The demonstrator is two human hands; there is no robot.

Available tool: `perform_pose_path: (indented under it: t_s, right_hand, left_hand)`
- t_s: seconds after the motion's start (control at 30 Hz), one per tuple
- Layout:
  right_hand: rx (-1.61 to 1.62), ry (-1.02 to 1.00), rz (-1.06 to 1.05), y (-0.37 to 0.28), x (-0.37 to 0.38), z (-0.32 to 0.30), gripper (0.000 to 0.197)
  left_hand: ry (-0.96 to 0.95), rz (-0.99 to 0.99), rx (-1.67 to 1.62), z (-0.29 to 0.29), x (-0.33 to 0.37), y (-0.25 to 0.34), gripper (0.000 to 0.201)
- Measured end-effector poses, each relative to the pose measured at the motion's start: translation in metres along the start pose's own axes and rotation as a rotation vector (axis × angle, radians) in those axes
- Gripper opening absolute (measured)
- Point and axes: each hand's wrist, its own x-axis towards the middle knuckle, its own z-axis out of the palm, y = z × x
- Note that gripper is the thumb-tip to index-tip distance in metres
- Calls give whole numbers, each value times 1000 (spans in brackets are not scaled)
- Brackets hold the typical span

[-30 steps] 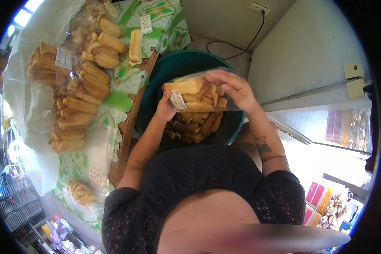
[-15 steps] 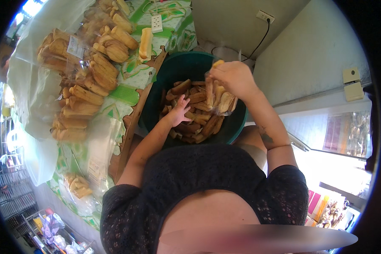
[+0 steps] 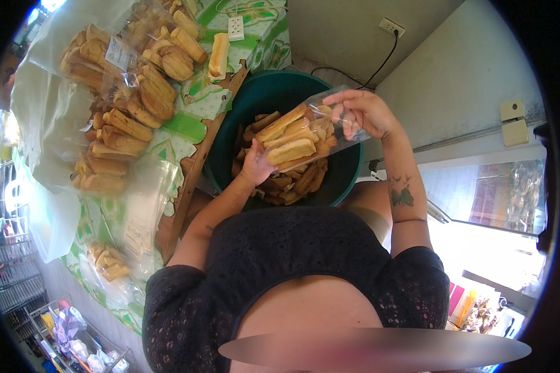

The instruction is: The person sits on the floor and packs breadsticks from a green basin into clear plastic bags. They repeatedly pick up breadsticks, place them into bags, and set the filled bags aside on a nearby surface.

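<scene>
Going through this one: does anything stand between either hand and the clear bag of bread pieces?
Nothing visible does. The left hand grips one end of the clear bag, and the right hand is at the film of the other end. The teal tub is beneath the bag, not between.

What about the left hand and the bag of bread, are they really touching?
Touching. The head view shows the left hand gripping the left end of the bag of bread, with no gap between them.
</scene>
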Motion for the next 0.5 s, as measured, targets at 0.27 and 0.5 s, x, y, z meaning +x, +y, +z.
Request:
perform_pose_path:
  t_s: [0.27, 0.5]
  right_hand:
    - [-1292, -55, -408, 55, 16, 8, 44]
    - [-1290, 80, -397, 67, 9, 20, 35]
  left_hand:
    - [-135, -148, -89, 0, 8, 10, 78]
    - [99, -14, 27, 0, 15, 21, 70]
